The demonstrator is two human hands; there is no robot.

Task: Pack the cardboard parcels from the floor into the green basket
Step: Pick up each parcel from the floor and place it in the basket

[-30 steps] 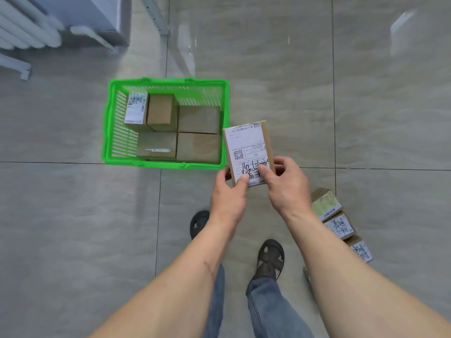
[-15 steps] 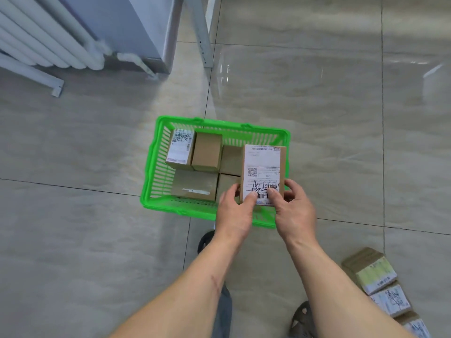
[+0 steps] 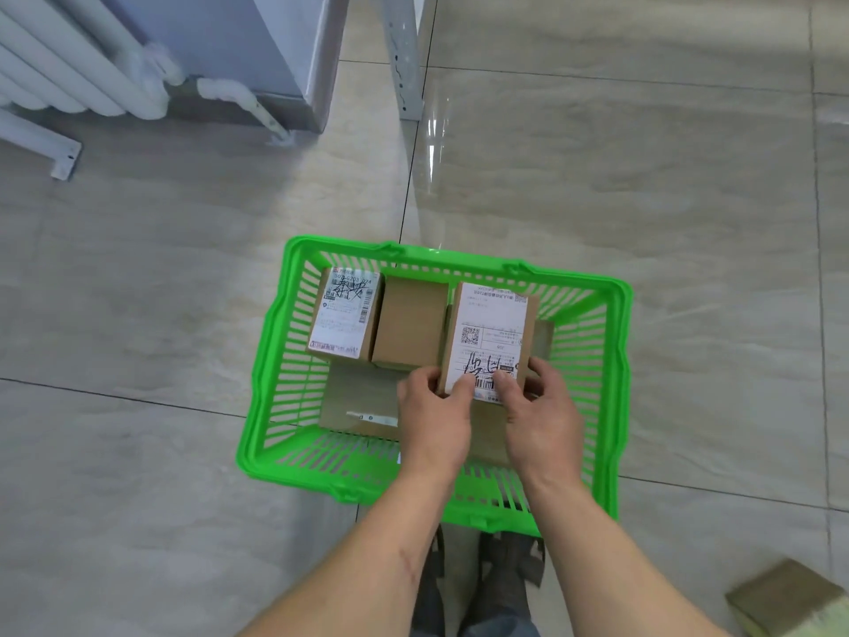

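1. At the near end of the labelled parcel (image 3: pixel 488 342): thumb tips (image 3: pixel 464 384) pressed on the white label, remaining digits curled under the short edge; left hand (image 3: pixel 434 418) and right hand (image 3: pixel 544 413) both pinching this one box.
2. Inside the green basket (image 3: pixel 275 360), over its right half: held parcel raised, label up, far end near the back wall, above a plain box (image 3: pixel 544 340) partly hidden beneath.
3. Beside it, to the left: a plain brown box (image 3: pixel 410 325) and a box with a white label (image 3: pixel 345 313), side by side in a second layer, on a flat taped box (image 3: pixel 356 406) below.
4. For a clean placement, probably: lowered level, long side flush against the plain brown box, thumbs released only once the base is fully supported; risk of tilting if set half on the lower box edge.
5. Materials: stiff matt cardboard, square-edged; glossy paper labels with barcodes and marker scrawl; basket of moulded plastic, slotted walls, thick rolled rim.
6. At the lower right corner: one more parcel (image 3: pixel 781 595) on the polished tile floor (image 3: pixel 643 177), not yet packed.
7. At the upper left: a white ribbed radiator (image 3: pixel 69 62).
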